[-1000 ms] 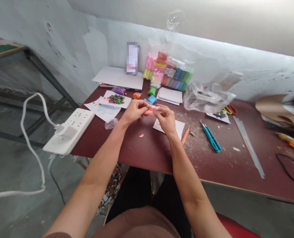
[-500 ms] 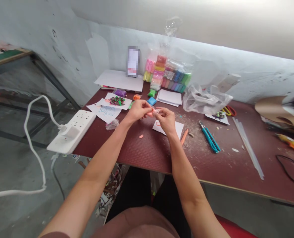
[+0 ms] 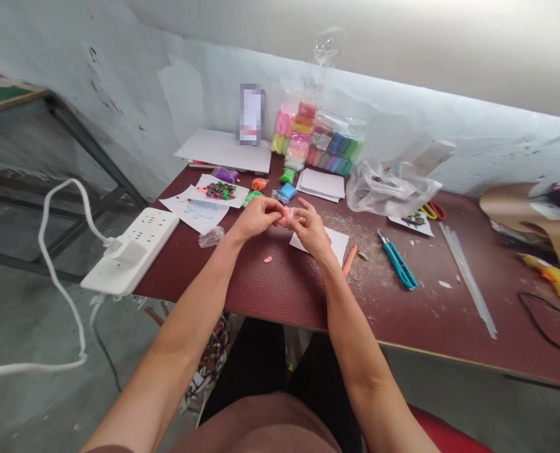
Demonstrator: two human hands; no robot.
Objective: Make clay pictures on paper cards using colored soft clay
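Between both hands, above the table, is a small clear packet of pink-orange modelling clay (image 3: 287, 217). My left hand (image 3: 260, 217) pinches its left side with thumb and forefinger. My right hand (image 3: 311, 228) grips the packet's other side, its forefinger raised a little. Under the right hand lies a white paper sheet (image 3: 334, 244), partly covered by it. A small lump of pink clay (image 3: 267, 259) rests on the table nearer to me. An orange marker (image 3: 350, 260) lies beside the sheet. Just beyond the hands is a blue clay packet (image 3: 287, 192).
At left are a white power strip (image 3: 136, 248), a drawing (image 3: 199, 215) and a crumpled clear wrapper (image 3: 211, 237). Bagged coloured clay (image 3: 331, 148) stands against the wall. A teal utility knife (image 3: 397, 261), glue sticks (image 3: 469, 280) and a yellow glue gun (image 3: 551, 275) lie to the right.
Both hands have shifted slightly left with the clay packet. My right forefinger has lifted, and more of the blue packet shows. The view has moved a little.
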